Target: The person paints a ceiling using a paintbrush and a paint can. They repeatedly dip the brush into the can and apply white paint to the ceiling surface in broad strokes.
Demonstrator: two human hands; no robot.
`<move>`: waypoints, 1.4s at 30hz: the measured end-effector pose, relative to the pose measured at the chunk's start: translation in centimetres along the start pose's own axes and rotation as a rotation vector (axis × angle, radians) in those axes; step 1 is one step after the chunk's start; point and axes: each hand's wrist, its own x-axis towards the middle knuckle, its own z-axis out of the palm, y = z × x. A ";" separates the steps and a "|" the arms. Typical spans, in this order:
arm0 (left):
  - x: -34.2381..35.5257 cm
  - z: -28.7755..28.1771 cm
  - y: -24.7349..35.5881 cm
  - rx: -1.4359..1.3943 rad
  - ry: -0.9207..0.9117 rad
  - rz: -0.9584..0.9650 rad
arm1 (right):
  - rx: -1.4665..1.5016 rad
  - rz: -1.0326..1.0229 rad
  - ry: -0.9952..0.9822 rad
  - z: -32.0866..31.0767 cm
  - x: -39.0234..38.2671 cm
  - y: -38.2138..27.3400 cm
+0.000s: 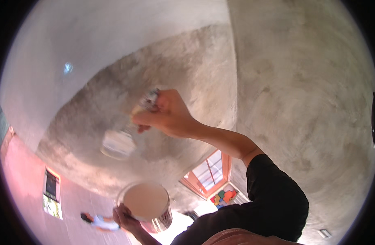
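My right hand (163,112) is raised in front of a mottled grey plaster surface (183,61), its fingers closed round the handle of a wide paintbrush (119,143). The brush points down and left; its pale, coated bristles are smeared by motion. Whether they touch the plaster I cannot tell. Lower down, my left hand (127,220) grips the side of a round bucket (165,220). Off-white paint (145,201) is in it, its surface facing me. A smooth, whiter coated area (114,28) borders the bare plaster along a curved edge.
On the right rises another grey surface (301,102), meeting the first at a corner line. An orange-framed window (210,173) and a multicoloured panel (224,196) show below my right arm. At lower left are a person (99,221) and a window (52,194) in a pink wall (22,171).
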 end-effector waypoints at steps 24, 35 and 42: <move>-1.6 4.3 0.8 -0.113 -0.193 -0.204 | -0.780 0.201 -0.695 4.2 -13.0 11.7; -1.8 5.4 1.0 0.053 -0.218 -0.220 | -0.947 0.182 -0.883 5.2 -13.9 14.5; -1.6 5.1 0.2 0.030 -0.224 -0.227 | -0.934 0.145 -0.877 5.1 -14.1 15.1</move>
